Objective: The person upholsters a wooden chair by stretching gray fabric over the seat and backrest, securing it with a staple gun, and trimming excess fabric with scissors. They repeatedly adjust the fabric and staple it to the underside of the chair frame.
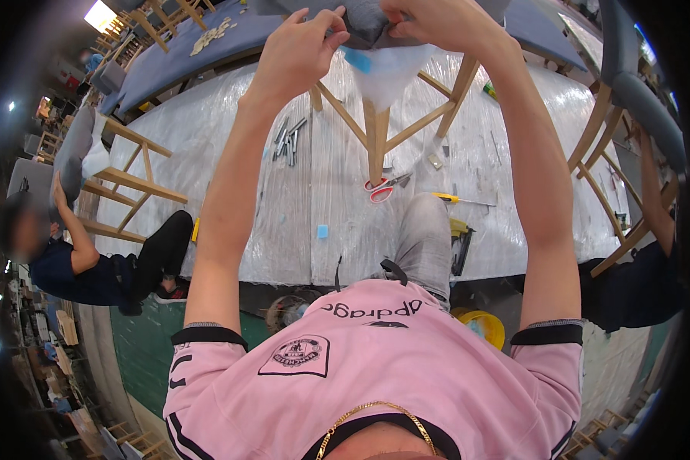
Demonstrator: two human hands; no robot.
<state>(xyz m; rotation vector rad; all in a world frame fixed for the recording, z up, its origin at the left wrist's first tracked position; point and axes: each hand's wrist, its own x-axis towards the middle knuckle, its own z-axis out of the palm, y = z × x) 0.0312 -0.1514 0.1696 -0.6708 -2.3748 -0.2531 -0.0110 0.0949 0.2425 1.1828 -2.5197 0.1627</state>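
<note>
At the top of the view, grey fabric [366,17] covers the seat of a chair with pale wooden legs [376,142]. My left hand [305,47] is at the fabric's left side, its fingers bent and pinching at the edge. My right hand [441,24] grips the fabric from the right, with its fingertips partly hidden. Between and below the hands, white padding [395,75] hangs out from under the fabric over the nearest leg. A small blue foam piece [357,60] shows at the padding's left edge.
On the plastic-wrapped table [272,222] lie red-handled scissors [380,188], a yellow-handled screwdriver [456,199], staple strips [288,142] and a yellow-and-black staple gun [461,244]. Co-workers handle chairs at left and right. A yellow bucket [486,328] stands by my right side.
</note>
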